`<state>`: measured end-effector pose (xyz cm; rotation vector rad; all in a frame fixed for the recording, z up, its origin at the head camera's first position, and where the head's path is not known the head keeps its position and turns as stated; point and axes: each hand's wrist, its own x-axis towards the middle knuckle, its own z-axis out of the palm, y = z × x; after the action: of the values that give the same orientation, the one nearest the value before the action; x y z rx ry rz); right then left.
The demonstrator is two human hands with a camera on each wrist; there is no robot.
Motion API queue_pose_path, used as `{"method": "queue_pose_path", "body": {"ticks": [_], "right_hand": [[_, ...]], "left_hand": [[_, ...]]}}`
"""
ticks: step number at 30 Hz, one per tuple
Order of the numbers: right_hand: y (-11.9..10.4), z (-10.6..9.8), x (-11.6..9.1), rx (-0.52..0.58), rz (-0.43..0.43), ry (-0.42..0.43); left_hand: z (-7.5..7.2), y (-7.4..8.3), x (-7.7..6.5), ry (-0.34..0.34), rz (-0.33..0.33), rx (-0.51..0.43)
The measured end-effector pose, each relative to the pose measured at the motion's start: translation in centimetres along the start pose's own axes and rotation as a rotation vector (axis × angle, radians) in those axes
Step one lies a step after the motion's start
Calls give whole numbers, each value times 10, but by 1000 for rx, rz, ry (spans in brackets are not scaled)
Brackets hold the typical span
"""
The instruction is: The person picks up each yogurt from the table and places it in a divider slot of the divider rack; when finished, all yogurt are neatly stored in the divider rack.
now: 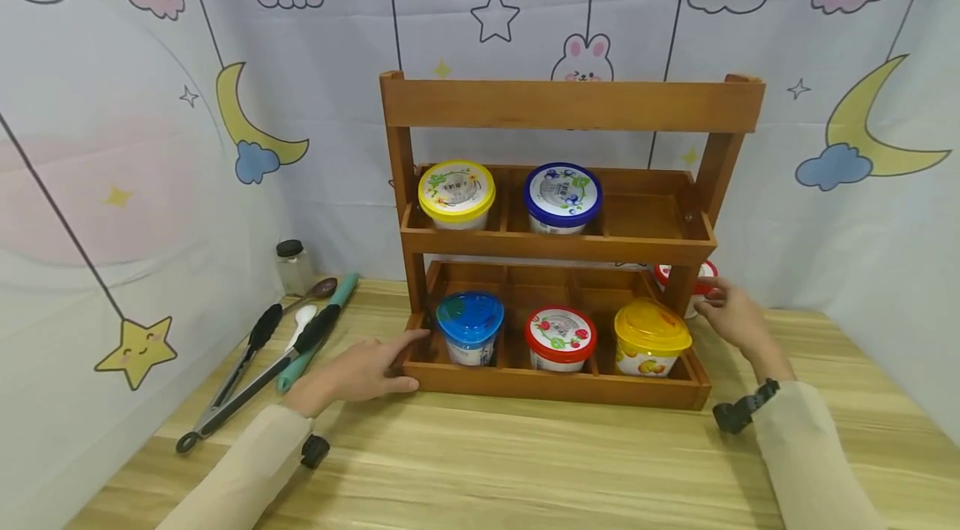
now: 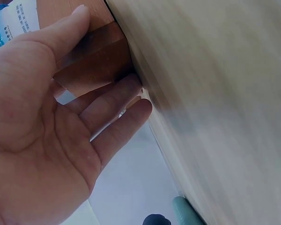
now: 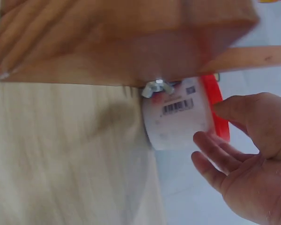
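Observation:
My left hand (image 1: 367, 370) is at the left end of a two-tier wooden rack (image 1: 555, 391), its index finger touching the lower tier's side. In the left wrist view its fingers lie loosely extended by the rack's corner. Behind the rack's right post a tub with a red lid (image 3: 178, 115) stands on the table, partly hidden. My right hand (image 1: 738, 322) is at this tub, the thumb over the lid's edge and the other visible fingers loosely bent beside it. The lower tier holds a blue-lidded tub (image 1: 471, 326), a red-lidded tub (image 1: 561, 338) and a yellow-lidded tub (image 1: 652, 337).
On the upper tier sit a yellow-rimmed tub (image 1: 457, 195) and a dark-blue-rimmed tub (image 1: 562, 198). At the left lie black-tipped tongs (image 1: 247, 388), a brown spoon (image 1: 322, 288), a white spoon (image 1: 303, 317) and a teal-handled tool (image 1: 345, 292), near a dark-capped jar (image 1: 294, 267). A printed cloth (image 1: 330, 97) hangs behind.

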<state>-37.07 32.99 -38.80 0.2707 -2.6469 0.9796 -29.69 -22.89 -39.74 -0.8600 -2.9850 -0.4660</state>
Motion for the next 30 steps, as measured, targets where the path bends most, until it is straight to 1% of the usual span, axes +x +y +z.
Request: {"method": "queue_pose_path", "body": {"ticks": [5,9,12,17,19,24,27,30], "right_hand": [[3,-12,-3,79,7,47],[9,-24,-10,118,36,42],[12,-33,-14,106,74,29],[9,-45,-17,128,97,0],[6,-50,-18,145,77,-16],[-5,-65,-24,133,2,-40],[-16,-76,-29,116,-34,-59],[-29,-87,-31,74,-73,-75]], "left_hand": [[-1,0,0,1,4,-2],[-1,0,0,-1,-4,1],[-1,1,0,1,4,5],[-1,0,0,3,23,9],[-1,-1,0,4,24,9],[0,-1,1,9,37,12],[-1,-1,0,14,51,15],[0,-1,-1,15,45,13]]}}
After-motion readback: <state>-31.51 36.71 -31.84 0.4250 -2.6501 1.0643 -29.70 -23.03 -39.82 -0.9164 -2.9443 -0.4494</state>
